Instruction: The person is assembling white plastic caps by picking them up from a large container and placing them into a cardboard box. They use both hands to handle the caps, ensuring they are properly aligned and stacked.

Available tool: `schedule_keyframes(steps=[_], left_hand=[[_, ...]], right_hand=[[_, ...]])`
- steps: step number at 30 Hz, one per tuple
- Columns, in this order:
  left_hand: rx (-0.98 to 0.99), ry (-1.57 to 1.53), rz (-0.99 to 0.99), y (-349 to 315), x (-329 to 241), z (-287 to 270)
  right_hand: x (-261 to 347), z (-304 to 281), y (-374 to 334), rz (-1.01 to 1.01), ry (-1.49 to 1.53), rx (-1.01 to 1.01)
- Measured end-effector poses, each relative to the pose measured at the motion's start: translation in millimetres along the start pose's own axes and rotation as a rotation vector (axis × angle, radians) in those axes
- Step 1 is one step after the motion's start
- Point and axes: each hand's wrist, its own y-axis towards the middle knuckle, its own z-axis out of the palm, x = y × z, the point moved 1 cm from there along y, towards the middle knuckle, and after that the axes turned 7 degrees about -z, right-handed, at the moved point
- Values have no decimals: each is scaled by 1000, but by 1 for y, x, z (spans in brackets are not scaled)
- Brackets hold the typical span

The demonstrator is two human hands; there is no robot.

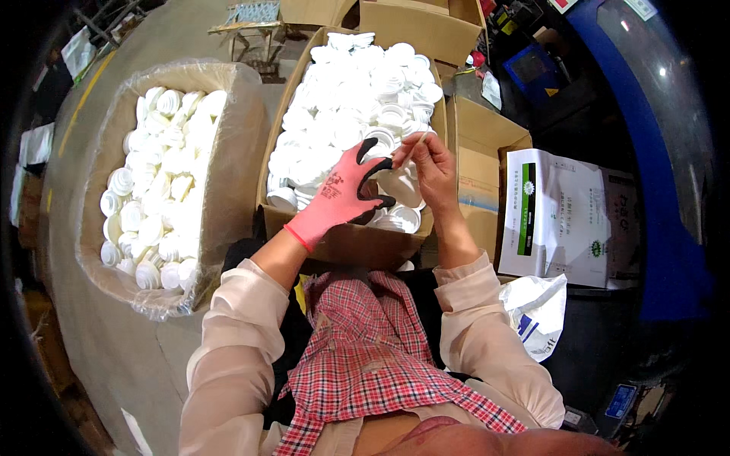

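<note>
My left hand (341, 188) wears a pink glove with black fingertips. Its thumb and fingers curve around the edge of a white round plastic cap (401, 185), which is partly hidden. Close on the right, my bare right hand (430, 169) has thumb and fingers pinched together. Between them shows a thin pale strip (415, 146), too small to make out fully. Both hands hover over the near part of a cardboard box (346, 247) heaped with white plastic caps (342, 106).
To the left stands a box lined with clear plastic (226, 144), also full of white caps. Open cardboard boxes (487, 144) flank the right and far sides. A printed white carton sheet (563, 216) and a crumpled white bag (538, 311) lie at right, beside a blue machine (620, 99).
</note>
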Motion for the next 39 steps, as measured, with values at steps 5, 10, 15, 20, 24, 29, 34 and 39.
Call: schedule_keyframes(steps=[5,10,15,20,24,29,34,39], left_hand=[[91,21,-26,4,8,8],[35,0,-87,0,6,21],[122,2,-71,11,-1,19],[-77,173,-210,0,32,17],[-69,383,-394,-3,103,-13],[-172,414,-153,0,74,-15],[196,-549,-275,-1,-11,-14],[362,-735,-341,-8,-9,0]], right_hand=[[0,3,-3,70,72,21],[0,-2,-4,110,187,-98],[-16,-13,-10,171,469,-463],[7,-136,-31,-54,211,-993],[65,-182,-104,27,-802,-701],[179,-250,-284,587,-1738,-695],[148,-198,-274,372,-1526,-472],[43,-21,-107,181,-283,-161]])
